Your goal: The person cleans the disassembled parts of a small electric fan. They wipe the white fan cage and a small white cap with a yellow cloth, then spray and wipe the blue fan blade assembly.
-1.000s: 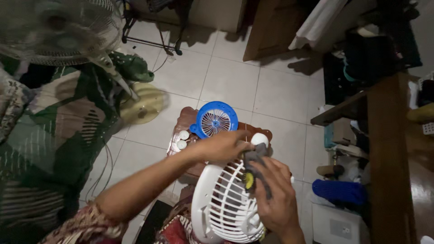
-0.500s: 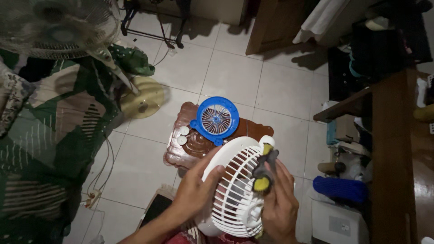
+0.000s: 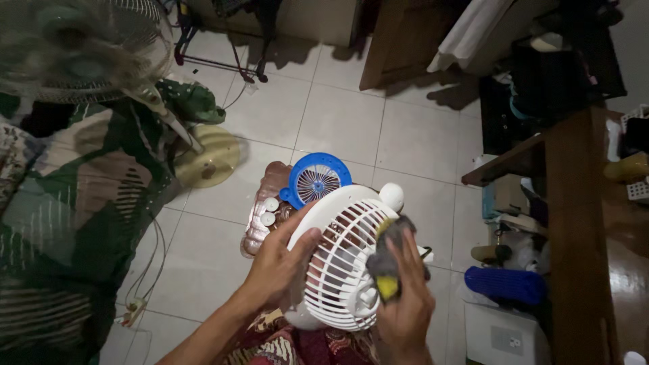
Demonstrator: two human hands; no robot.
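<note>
My left hand grips the left rim of a white round fan grille housing, holding it tilted over my lap. My right hand presses a grey and yellow cloth or sponge against the grille's right side. Just beyond the housing, a blue fan guard with a white centre lies on a brown carved stool. Two small white caps sit on the stool beside it.
A running standing fan with a yellow round base stands at left over a green patterned bedcover. A wooden table is at right, a blue brush-like item below it. Cables trail on the white tiled floor.
My left hand left the top of the grille and took hold of its left rim; the housing tilted up and turned. My right hand with the cloth shifted lower along the right side.
</note>
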